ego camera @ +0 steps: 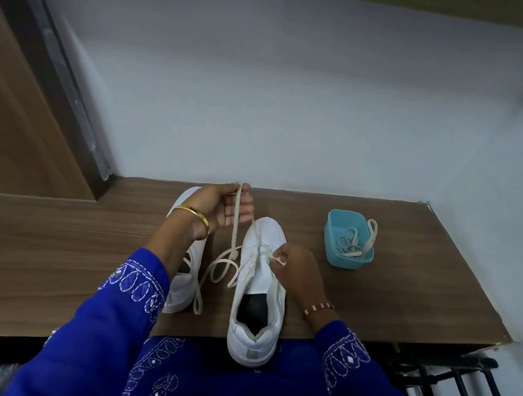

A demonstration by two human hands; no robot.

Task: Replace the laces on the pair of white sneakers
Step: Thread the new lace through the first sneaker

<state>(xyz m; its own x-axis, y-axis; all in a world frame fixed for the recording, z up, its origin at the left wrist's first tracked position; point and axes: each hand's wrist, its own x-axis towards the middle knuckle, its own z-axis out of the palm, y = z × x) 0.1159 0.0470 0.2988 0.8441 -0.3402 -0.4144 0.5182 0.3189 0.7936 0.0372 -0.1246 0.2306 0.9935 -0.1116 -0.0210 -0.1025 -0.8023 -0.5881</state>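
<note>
Lacing underway: my left hand (224, 208) pinches the lace (235, 224) taut, right hand (294, 267) pinches it at the near sneaker (258, 297) (next eyelet, I judge).

Right sneaker (258, 300) sits at the table's (390, 298) near edge, heel overhanging. Left hand (224, 206) pinches a cream lace (234, 227), pulled up taut toward the far edge. Right hand (297, 270) pinches lace at the eyelets. Left sneaker (188, 254) under left wrist. Blue tub (331, 237) of laces toward the right edge.
</note>
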